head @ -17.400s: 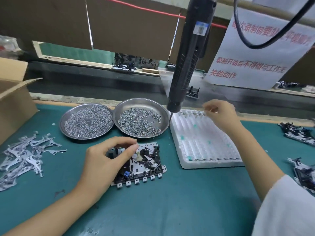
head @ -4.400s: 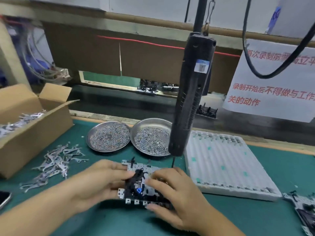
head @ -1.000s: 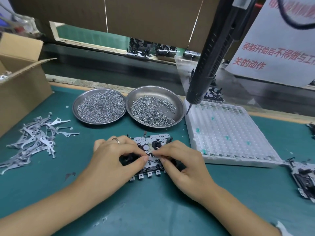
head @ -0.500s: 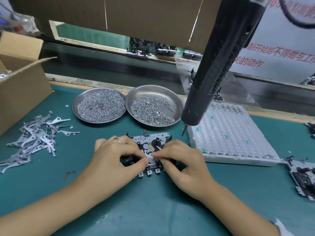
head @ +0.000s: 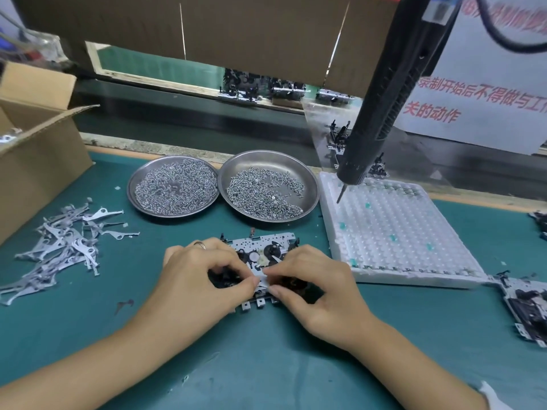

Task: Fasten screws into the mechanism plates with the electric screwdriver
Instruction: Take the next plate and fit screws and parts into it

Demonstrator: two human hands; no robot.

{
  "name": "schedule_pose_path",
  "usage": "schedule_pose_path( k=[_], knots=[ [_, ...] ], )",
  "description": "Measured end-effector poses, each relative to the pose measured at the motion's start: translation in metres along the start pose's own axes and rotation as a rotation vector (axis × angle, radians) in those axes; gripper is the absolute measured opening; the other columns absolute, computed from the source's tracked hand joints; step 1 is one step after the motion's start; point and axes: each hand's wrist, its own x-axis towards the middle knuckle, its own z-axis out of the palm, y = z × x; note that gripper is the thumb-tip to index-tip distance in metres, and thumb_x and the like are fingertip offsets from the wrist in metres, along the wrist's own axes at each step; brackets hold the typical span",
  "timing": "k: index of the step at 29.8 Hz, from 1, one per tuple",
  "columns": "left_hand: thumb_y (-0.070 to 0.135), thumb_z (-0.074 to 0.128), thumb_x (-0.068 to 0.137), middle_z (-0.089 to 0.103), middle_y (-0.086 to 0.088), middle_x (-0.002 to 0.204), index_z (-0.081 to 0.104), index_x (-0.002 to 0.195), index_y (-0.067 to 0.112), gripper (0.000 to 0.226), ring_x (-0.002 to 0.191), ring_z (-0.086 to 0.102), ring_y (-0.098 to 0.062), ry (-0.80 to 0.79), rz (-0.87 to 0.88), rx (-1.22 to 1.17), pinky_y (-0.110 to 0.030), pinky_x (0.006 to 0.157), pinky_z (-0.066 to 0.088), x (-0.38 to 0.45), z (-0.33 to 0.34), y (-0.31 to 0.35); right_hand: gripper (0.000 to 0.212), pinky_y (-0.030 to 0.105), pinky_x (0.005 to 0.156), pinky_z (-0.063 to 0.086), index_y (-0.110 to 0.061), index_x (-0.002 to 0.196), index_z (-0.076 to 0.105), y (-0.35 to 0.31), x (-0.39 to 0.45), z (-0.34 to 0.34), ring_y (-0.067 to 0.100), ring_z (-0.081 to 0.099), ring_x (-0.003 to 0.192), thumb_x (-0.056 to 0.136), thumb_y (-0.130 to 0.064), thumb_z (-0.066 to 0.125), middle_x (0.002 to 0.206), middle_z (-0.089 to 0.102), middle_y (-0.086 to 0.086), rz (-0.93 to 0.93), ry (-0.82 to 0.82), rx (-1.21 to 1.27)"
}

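Both hands are working on the mechanism plate (head: 266, 247) lying on the worktop (head: 266, 365). The left hand (head: 204, 279) and right hand (head: 319, 294) are each pinching a small metal lever (head: 262, 278) between them. The electric screwdriver (head: 381, 113) is hanging untouched at far right.

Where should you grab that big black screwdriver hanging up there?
Grip the electric screwdriver around its long ribbed barrel, probably with the right hand reaching up from the right. It hangs tilted, bit pointing down over the white tray, so fingers wrapped mid-body should steer it best.
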Motion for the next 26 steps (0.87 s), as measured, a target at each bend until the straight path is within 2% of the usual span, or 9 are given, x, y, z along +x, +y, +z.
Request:
schedule_pose_path(
  k=[3,7,9,13,14,17,19,22,26],
  knots=[
    [0.054,0.061,0.052,0.062,0.022,0.080,0.070,0.066,0.041,0.021,0.073,0.055,-0.005,-0.018,-0.008,-0.010,-0.046,0.087,0.041,-0.001,0.000,-0.001,0.017,0.023,0.072,0.050,-0.006,0.092,0.074,0.000,0.000,-0.001,0.018,0.059,0.078,0.075,-0.002,0.074,0.077,0.068,0.002,-0.033,-0.008,-0.045],
    [0.043,0.067,0.056,0.062,0.023,0.081,0.070,0.065,0.040,0.010,0.076,0.055,-0.004,-0.040,-0.017,-0.012,-0.045,0.090,0.040,0.000,0.000,0.000,0.015,0.028,0.070,0.051,-0.003,0.092,0.073,0.001,-0.001,-0.001,0.022,0.059,0.076,0.078,0.000,0.071,0.080,0.068,0.002,-0.113,-0.029,-0.110],
    [0.046,0.068,0.055,0.061,0.023,0.082,0.071,0.064,0.040,0.011,0.077,0.055,-0.005,-0.061,-0.021,-0.023,-0.043,0.091,0.039,0.002,-0.001,-0.001,0.014,0.029,0.072,0.051,-0.001,0.094,0.072,0.001,-0.003,0.001,0.023,0.060,0.078,0.080,-0.001,0.070,0.083,0.068,0.004,-0.125,-0.017,-0.170],
    [0.042,0.071,0.057,0.062,0.018,0.079,0.072,0.061,0.038,0.006,0.077,0.057,-0.008,-0.070,-0.020,-0.038,-0.038,0.089,0.040,0.003,-0.003,-0.003,0.013,0.021,0.075,0.048,0.001,0.090,0.072,-0.002,-0.009,0.008,0.023,0.060,0.079,0.086,-0.008,0.064,0.089,0.064,0.011,-0.094,0.021,-0.317],
    [0.040,0.075,0.059,0.062,0.018,0.078,0.072,0.060,0.038,0.004,0.076,0.057,-0.009,-0.070,-0.021,-0.041,-0.036,0.087,0.040,0.003,-0.003,-0.004,0.013,0.021,0.073,0.047,0.002,0.087,0.071,-0.002,-0.010,0.010,0.024,0.060,0.078,0.086,-0.007,0.062,0.088,0.064,0.012,-0.102,0.023,-0.350],
    [0.021,0.084,0.065,0.062,0.015,0.075,0.073,0.056,0.034,0.019,0.071,0.057,-0.009,-0.073,-0.022,-0.051,-0.021,0.076,0.039,0.004,-0.003,-0.004,0.009,0.026,0.068,0.048,0.003,0.080,0.069,-0.003,-0.009,0.012,0.027,0.060,0.073,0.084,-0.002,0.062,0.085,0.063,0.012,-0.119,0.035,-0.401],
    [0.015,0.082,0.066,0.062,0.014,0.073,0.073,0.055,0.032,0.022,0.069,0.056,-0.009,-0.085,-0.020,-0.044,-0.013,0.069,0.037,0.006,-0.004,-0.004,0.011,0.026,0.069,0.047,0.003,0.079,0.068,-0.004,-0.008,0.012,0.027,0.059,0.073,0.085,-0.002,0.061,0.084,0.063,0.012,-0.115,0.033,-0.382],
    [0.018,0.082,0.066,0.063,0.014,0.074,0.073,0.056,0.031,0.019,0.071,0.057,-0.010,-0.103,-0.025,-0.036,-0.016,0.073,0.037,0.007,-0.007,-0.006,0.009,0.019,0.076,0.046,0.001,0.081,0.070,-0.004,-0.004,0.010,0.019,0.060,0.079,0.085,-0.003,0.063,0.085,0.064,0.009,-0.017,0.072,-0.203],
    [0.020,0.082,0.066,0.064,0.011,0.074,0.074,0.057,0.030,0.016,0.071,0.058,-0.010,-0.125,-0.019,-0.063,-0.017,0.072,0.040,0.006,-0.007,-0.003,0.016,0.027,0.076,0.049,-0.003,0.083,0.071,0.000,0.000,0.002,0.014,0.063,0.082,0.088,-0.013,0.060,0.084,0.067,0.003,0.209,0.214,0.061]
  ],
)
